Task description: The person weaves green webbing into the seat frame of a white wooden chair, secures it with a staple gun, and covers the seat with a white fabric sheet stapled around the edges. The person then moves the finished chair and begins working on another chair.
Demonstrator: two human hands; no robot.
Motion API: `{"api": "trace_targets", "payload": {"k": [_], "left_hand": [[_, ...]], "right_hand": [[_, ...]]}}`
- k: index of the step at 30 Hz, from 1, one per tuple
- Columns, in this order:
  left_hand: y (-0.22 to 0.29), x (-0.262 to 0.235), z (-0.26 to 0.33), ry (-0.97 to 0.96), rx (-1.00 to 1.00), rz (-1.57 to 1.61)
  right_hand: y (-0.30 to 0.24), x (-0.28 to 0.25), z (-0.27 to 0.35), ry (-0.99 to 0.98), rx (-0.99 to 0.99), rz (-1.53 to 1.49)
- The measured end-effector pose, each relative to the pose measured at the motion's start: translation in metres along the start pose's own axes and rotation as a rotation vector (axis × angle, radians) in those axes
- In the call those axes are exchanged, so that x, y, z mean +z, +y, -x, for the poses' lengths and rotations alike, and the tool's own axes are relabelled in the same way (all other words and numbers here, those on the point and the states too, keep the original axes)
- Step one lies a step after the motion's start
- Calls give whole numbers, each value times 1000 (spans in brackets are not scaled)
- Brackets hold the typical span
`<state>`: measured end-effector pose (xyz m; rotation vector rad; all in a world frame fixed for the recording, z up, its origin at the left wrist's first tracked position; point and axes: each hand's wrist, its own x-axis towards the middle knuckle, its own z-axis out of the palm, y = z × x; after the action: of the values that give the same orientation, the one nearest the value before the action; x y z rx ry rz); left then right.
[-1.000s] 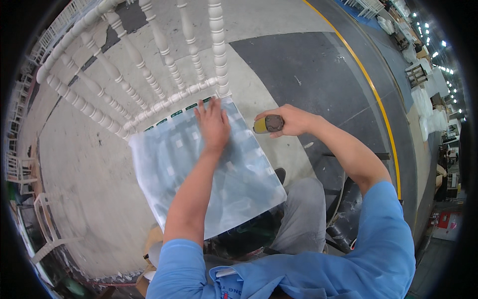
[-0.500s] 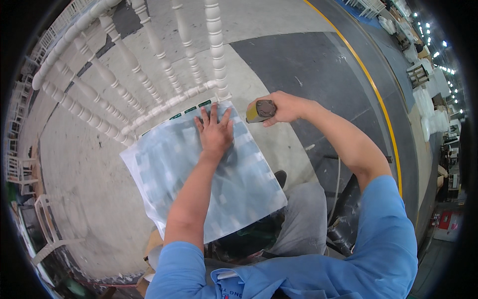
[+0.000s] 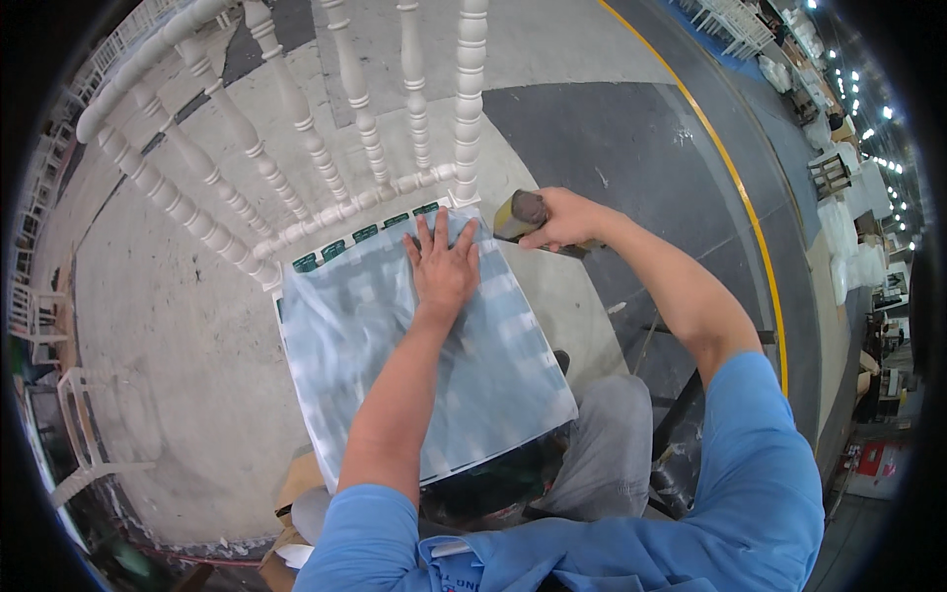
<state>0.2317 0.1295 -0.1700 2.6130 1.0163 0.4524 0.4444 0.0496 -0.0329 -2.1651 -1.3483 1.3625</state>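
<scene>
A white chair with a back of turned spindles (image 3: 360, 104) stands in front of me. Over its seat lies a thin, pale, see-through sheet (image 3: 385, 375), wrinkled on its left half. Dark green strips (image 3: 366, 233) show along the seat's back edge beyond the sheet. My left hand (image 3: 444, 271) presses flat on the sheet close to that edge, fingers spread. Just off the seat's back right corner, my right hand (image 3: 564, 219) grips what looks like a staple gun (image 3: 515, 217), yellow-green with a dark rounded end. Its lower part is mostly hidden.
My grey-trousered knee (image 3: 607, 434) is beside the seat's right front corner. A pale chair frame (image 3: 84, 434) stands on the floor at left. White chairs (image 3: 730, 25) and wrapped goods line the far right, past a yellow floor line (image 3: 735, 178). A cardboard box (image 3: 301, 483) sits low left.
The sheet's left side has come in over the seat, and more green strips show along the back edge. The chair sits farther right in view. The staple gun has tilted in my right hand.
</scene>
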Motion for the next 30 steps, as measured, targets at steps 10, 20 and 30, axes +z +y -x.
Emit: {"api": "trace_targets", "payload": {"k": [10, 20, 30], "left_hand": [[2, -2, -9, 7, -53, 11], [-1, 0, -8, 42, -54, 17], [-5, -20, -12, 61, -46, 170]], "right_hand": [[-10, 25, -10, 214, 15, -399], [-21, 41, -29, 307, 99, -388], [-37, 51, -26, 358, 99, -276]]}}
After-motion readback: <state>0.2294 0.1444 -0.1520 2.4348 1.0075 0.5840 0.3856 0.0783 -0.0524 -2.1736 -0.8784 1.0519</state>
